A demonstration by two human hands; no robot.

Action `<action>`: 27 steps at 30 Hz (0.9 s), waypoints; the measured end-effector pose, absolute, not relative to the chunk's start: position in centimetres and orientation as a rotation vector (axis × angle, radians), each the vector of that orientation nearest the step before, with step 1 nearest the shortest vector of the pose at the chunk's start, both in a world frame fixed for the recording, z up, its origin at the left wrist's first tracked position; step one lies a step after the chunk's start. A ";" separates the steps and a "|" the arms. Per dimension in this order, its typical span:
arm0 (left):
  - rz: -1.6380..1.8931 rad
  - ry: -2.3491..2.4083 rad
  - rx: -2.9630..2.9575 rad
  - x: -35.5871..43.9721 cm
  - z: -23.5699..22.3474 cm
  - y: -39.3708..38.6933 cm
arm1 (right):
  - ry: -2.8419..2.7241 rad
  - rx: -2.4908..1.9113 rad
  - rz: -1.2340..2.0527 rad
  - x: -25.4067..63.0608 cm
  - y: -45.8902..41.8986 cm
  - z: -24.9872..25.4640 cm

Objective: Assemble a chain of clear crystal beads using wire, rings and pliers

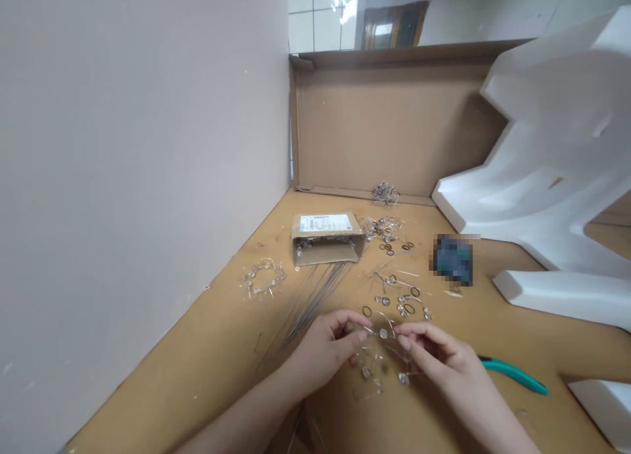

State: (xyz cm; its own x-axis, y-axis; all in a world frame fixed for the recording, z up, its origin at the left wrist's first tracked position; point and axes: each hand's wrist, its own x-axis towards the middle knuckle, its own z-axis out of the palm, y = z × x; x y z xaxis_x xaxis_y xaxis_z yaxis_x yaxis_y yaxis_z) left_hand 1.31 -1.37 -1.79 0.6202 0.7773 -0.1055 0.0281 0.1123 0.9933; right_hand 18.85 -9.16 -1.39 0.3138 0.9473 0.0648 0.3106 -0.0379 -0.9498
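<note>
Between my two hands stretches a thin wire strung with a clear bead (pixel 383 334). My left hand (pixel 340 339) pinches it on one side of the bead, thumb against forefinger. On the other side my right hand (pixel 428 349) pinches it in the same way. More beaded wire (pixel 367 373) dangles below the fingers, and another clear bead (pixel 403 378) hangs near my right hand. Just beyond my hands lie small dark rings (pixel 367 311) and a curved beaded piece (pixel 417 303). Straight thin wires (pixel 320 296) lie fanned out beyond my left hand.
A small open cardboard box (pixel 328 234) with beads inside stands further back. A round beaded wire piece (pixel 265 278) lies left, wire tangles (pixel 386 193) at the back. Teal-handled pliers (pixel 515 373) lie right of my right hand, near white foam (pixel 557 293). A pixelated item (pixel 452 260) lies right.
</note>
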 end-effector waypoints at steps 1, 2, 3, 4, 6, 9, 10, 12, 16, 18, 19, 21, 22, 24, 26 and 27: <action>0.635 0.751 1.365 1.3 -1.8 -1.4 | -1.197 -1.562 0.776 18.9 -9.1 -1.5; 0.644 0.748 1.366 1.3 -1.8 -1.4 | -1.202 -1.561 0.786 19.0 -9.2 -1.6; 0.660 0.747 1.364 1.3 -1.7 -1.3 | -1.196 -1.554 0.816 19.0 -9.2 -1.6; 0.680 0.748 1.361 1.3 -1.6 -1.3 | -1.176 -1.548 0.856 19.0 -9.2 -1.7; 0.718 0.765 1.347 1.3 -1.3 -1.2 | -1.124 -1.546 0.915 19.1 -9.3 -1.9; 0.747 0.795 1.333 1.2 -0.8 -1.1 | -1.070 -1.560 0.932 19.2 -9.2 -2.1; 0.767 0.791 1.336 1.1 -0.7 -1.1 | -1.050 -1.562 0.942 19.2 -9.1 -2.0; 0.827 0.791 1.371 1.0 -0.5 -1.2 | -1.009 -1.561 0.961 19.1 -9.0 -1.8; 0.822 0.837 1.416 1.0 -0.2 -1.5 | -0.948 -1.561 0.958 18.8 -9.0 -1.2; 0.786 0.820 1.376 1.0 -0.2 -1.6 | -0.927 -1.563 0.981 18.7 -9.1 -0.9; 0.780 0.806 1.360 1.0 -0.1 -1.7 | -0.921 -1.564 1.002 18.7 -9.1 -0.8; 0.787 0.789 1.350 1.1 -0.1 -1.7 | -0.909 -1.557 1.046 18.7 -9.2 -0.7; 0.794 0.789 1.351 1.1 0.0 -1.6 | -0.904 -1.551 1.061 18.7 -9.2 -0.7; 0.806 0.797 1.360 1.1 0.1 -1.6 | -0.891 -1.542 1.066 18.7 -9.3 -0.6; 0.817 0.812 1.368 1.0 0.3 -1.6 | -0.883 -1.547 1.026 18.6 -9.4 -0.5; 0.818 0.816 1.371 1.0 0.3 -1.7 | -0.885 -1.547 1.001 18.5 -9.4 -0.4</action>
State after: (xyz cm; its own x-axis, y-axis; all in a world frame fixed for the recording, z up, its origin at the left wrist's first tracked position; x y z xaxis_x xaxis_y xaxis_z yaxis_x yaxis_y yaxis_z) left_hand 1.04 -1.66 0.32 0.4932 0.8697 -0.0182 -0.0205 0.0326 0.9993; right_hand 18.52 -9.39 -0.40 0.3782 0.9128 -0.1542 0.0416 -0.1832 -0.9822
